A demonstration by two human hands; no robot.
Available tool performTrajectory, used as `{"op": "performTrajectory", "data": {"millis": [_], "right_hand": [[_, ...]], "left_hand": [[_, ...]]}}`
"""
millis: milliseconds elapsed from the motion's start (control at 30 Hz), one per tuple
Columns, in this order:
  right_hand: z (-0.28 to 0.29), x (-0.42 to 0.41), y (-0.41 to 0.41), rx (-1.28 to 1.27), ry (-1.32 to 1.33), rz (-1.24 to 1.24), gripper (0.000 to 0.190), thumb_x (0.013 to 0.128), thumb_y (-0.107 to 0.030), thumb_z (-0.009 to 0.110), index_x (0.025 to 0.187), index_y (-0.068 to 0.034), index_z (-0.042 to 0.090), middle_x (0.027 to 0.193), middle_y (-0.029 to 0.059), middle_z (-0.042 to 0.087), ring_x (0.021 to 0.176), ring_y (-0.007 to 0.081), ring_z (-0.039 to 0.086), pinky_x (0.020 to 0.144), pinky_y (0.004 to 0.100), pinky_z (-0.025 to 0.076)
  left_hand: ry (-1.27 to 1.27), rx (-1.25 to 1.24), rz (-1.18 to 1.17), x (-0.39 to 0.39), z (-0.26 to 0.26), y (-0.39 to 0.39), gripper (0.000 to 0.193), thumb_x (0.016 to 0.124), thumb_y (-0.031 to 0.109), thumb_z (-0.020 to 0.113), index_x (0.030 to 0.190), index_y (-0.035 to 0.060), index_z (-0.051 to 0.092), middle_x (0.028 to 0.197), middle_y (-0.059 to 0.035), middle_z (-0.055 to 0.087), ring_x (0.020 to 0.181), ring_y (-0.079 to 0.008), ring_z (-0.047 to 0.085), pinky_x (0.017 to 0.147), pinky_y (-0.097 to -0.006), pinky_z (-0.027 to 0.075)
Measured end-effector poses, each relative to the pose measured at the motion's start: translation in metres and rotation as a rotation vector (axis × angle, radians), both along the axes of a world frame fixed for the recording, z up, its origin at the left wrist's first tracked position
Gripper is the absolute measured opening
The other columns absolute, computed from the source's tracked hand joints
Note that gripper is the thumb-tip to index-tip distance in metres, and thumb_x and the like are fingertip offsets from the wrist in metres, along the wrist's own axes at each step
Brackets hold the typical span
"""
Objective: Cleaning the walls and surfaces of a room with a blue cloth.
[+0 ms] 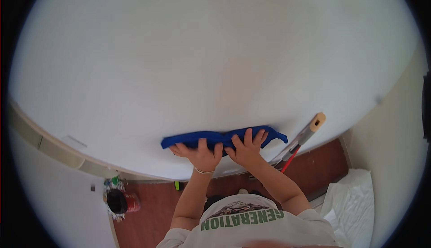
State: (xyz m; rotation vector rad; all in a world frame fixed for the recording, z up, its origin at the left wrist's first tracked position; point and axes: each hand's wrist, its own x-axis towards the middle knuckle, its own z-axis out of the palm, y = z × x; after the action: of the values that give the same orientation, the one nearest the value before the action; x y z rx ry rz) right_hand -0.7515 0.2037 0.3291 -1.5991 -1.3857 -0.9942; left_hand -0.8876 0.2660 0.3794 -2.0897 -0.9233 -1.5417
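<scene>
A folded blue cloth (210, 137) lies against the white wall (188, 69) in front of me, stretched out sideways. My left hand (203, 155) presses the cloth's left half to the wall, fingers spread; a thin bracelet circles that wrist. On the right half, my right hand (247, 148) also pushes flat with its fingers apart. The cloth's right end sticks out past my right fingertips in a loose, creased tip. Both palms face the wall, and the cloth hides part of the surface behind it.
To the right, a grey pole with a tan end (313, 126) leans near the wall, beside a red stick (290, 160). White plastic sheeting (350, 200) sits at the lower right. A dark-mouthed bin (118, 200) stands lower left on the reddish-brown floor (151, 200).
</scene>
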Motion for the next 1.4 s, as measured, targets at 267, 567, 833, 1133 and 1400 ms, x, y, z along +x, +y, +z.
{"op": "performTrajectory", "data": {"millis": [267, 567, 833, 1133, 1400], "right_hand": [[0.075, -0.047, 0.024, -0.060, -0.353, 0.199, 0.044, 0.081, -0.051, 0.055, 0.120, -0.032, 0.056, 0.150, 0.0120, 0.020, 0.135, 0.0422, 0.009, 0.103, 0.0613, 0.004], [-0.035, -0.064, 0.003, -0.322, -0.279, 0.161, 0.037, 0.074, -0.045, 0.066, 0.109, -0.033, 0.063, 0.124, 0.0083, 0.039, 0.129, 0.0513, 0.003, 0.095, 0.0714, -0.004], [0.045, -0.140, 0.056, -0.238, -0.284, 0.125, 0.046, 0.076, -0.055, 0.060, 0.119, -0.039, 0.058, 0.142, 0.0015, 0.030, 0.127, 0.0548, 0.001, 0.091, 0.0701, 0.008], [0.026, -0.203, 0.083, -0.383, -0.414, 0.378, 0.048, 0.078, -0.050, 0.060, 0.122, -0.031, 0.057, 0.128, -0.0021, 0.050, 0.098, 0.0323, 0.054, 0.065, 0.0401, 0.044], [0.010, -0.232, 0.097, -0.479, -0.402, 0.425, 0.048, 0.078, -0.048, 0.060, 0.120, -0.024, 0.059, 0.121, -0.0024, 0.056, 0.097, 0.0280, 0.057, 0.061, 0.0386, 0.044]], "left_hand": [[-0.135, 0.005, 0.187, -0.082, 0.032, 0.033, 0.074, 0.084, 0.041, 0.047, 0.145, 0.0134, 0.016, 0.143, -0.0356, -0.001, 0.132, -0.0551, -0.003, 0.102, -0.0655, 0.007], [-0.056, -0.321, 0.323, -0.111, -0.107, 0.030, 0.067, 0.082, 0.048, 0.047, 0.134, 0.0075, 0.034, 0.142, -0.0352, 0.007, 0.130, -0.0567, 0.006, 0.099, -0.0690, 0.008], [-0.382, 0.006, 0.187, -0.161, 0.019, 0.083, 0.072, 0.086, 0.058, 0.039, 0.140, 0.0130, 0.025, 0.146, -0.0301, 0.007, 0.132, -0.0545, 0.004, 0.101, -0.0666, 0.008], [-0.359, -0.117, 0.286, -0.238, -0.081, 0.113, 0.078, 0.088, 0.059, 0.034, 0.147, 0.0158, 0.007, 0.148, -0.0282, 0.001, 0.132, -0.0559, 0.005, 0.101, -0.0660, 0.010], [-0.453, -0.171, 0.152, -0.267, -0.097, 0.125, 0.075, 0.081, 0.055, 0.051, 0.132, 0.0035, 0.030, 0.144, -0.0337, 0.007, 0.130, -0.0574, 0.005, 0.101, -0.0662, 0.010]]}}
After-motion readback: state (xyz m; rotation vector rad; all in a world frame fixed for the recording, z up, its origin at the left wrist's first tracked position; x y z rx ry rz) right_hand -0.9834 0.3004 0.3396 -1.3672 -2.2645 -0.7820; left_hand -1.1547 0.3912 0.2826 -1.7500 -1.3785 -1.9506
